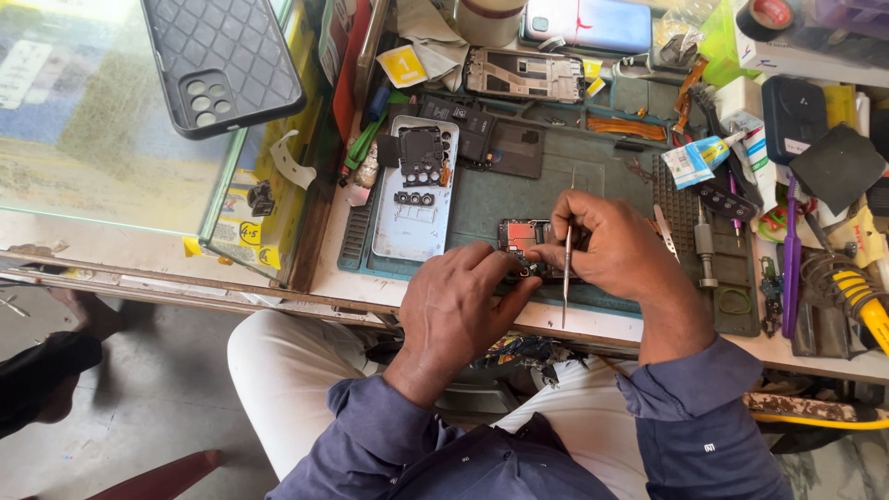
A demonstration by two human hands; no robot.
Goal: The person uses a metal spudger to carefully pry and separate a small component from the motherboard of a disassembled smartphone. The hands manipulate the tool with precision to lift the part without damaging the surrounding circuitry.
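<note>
The left hand [460, 301] and right hand [607, 245] are covering most of the opened phone [520, 235], so its lower half is staying out of sight. The tweezers' [567, 268] tip is hiding behind fingers. The frame's right edge is cutting off the soldering iron [861, 292].

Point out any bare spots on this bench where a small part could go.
Bare mat lies between the pale back cover and the right hand, which holds tweezers. The glass counter below the black case is open too. The right side around the soldering iron is crowded.
</note>
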